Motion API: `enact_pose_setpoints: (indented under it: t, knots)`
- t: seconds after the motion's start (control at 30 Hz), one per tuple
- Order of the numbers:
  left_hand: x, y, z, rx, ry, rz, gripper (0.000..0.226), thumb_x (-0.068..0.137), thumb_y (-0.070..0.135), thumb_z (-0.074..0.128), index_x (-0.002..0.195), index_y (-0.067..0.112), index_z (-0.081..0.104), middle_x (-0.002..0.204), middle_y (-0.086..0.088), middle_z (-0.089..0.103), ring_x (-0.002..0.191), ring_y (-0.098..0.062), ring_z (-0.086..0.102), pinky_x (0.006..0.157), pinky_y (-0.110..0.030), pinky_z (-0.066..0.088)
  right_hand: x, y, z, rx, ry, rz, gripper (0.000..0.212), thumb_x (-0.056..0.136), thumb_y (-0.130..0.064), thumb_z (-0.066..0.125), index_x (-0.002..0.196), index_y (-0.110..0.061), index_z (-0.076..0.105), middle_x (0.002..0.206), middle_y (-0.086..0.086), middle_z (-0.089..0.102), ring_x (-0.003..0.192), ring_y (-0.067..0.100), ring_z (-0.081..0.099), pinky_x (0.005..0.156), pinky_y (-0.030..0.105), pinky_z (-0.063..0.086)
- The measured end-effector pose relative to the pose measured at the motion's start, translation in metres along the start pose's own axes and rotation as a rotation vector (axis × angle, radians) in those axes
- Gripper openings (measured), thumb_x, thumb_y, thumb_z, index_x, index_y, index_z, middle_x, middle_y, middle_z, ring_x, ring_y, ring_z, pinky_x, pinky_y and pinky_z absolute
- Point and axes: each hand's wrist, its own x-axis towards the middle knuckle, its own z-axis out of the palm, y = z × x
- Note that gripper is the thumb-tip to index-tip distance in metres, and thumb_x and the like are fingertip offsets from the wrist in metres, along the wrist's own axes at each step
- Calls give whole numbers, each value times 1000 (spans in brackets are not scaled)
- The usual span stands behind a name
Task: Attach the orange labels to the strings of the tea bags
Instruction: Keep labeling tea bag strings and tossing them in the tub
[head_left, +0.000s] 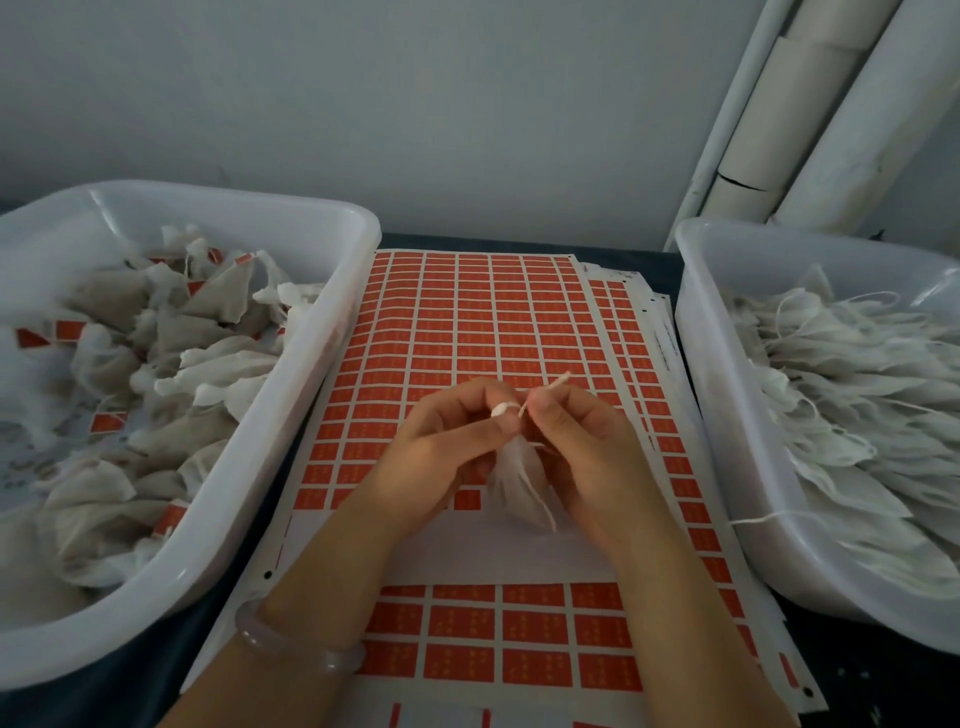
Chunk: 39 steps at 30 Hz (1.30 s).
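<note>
Left hand (447, 441) and right hand (582, 447) pinch the string (551, 387) of a limp white tea bag (519, 486) above orange labels (467, 322); left tub (311, 364) and right tub (719, 415) flank them.

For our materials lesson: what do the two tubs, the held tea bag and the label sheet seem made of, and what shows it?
Left tub and right tub: likely plastic; translucent white, glossy highlights on rounded rims. Tea bag: thin semi-sheer white mesh or filter fabric, soft folds; fibre unclear. Label sheet: probably paper; matt orange labels on white backing.
</note>
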Motion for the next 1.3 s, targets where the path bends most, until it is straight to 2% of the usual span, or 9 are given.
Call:
enact_pose_setpoints:
  t: [0.07,0.13,0.3,0.5,0.67,0.83,0.93,1.1,1.3]
  knots:
    - [0,1,-1,35,19,50,13,86,12,51,83,-1,53,77,-22,45,67,-43,40,64,-41,34,1,0,-2,150,-107,30,26,87,-40,57,85,-21,74,91,3,71,88,18,67,79,31,56]
    - [0,3,-2,35,26,62,12,86,12,50,83,1,53,76,-14,49,68,-36,46,66,-36,41,0,-1,-2,222,-139,50,18,81,-24,61,88,-20,77,91,3,72,87,17,68,73,28,55]
    - [0,2,-2,97,-31,56,14,87,14,49,86,1,54,82,-11,53,82,-27,52,75,-32,49,-1,5,3,14,-22,-38,15,83,-17,66,91,-24,77,91,1,74,88,21,70,76,32,54]
    - [-1,4,-2,89,-34,67,11,86,12,54,84,2,58,80,-6,58,81,-23,57,76,-29,50,-1,5,7,-129,106,-164,26,84,-3,61,76,-26,72,75,-12,69,71,3,66,60,14,51]
    - [0,3,2,173,151,42,13,87,4,60,77,5,67,71,-6,66,70,-17,63,68,-23,53,-2,11,12,-443,241,-441,13,80,-7,67,73,-18,67,74,-6,62,72,9,59,61,15,51]
    - [1,-2,7,319,345,132,10,82,-2,61,78,6,66,70,-13,65,64,-27,62,61,-32,54,2,15,12,-615,290,-671,10,76,-13,67,72,-4,67,75,1,61,67,8,54,58,14,46]
    - [0,2,7,351,343,150,17,82,-4,62,83,12,67,72,-5,69,65,-18,66,59,-25,55,4,17,10,-668,317,-722,10,74,-10,67,70,-2,67,75,2,60,66,8,54,58,15,46]
    - [-3,8,3,813,253,259,16,84,7,67,93,18,74,80,17,68,75,1,65,66,-10,50,5,17,5,-718,342,-788,17,76,-15,62,70,-1,68,77,6,62,68,11,56,61,14,48]
    - [-4,11,11,940,262,149,14,90,7,56,85,18,64,79,10,63,72,-2,60,66,-12,49,6,16,5,-838,400,-831,13,75,-12,67,68,-2,68,75,8,62,66,16,56,53,31,51]
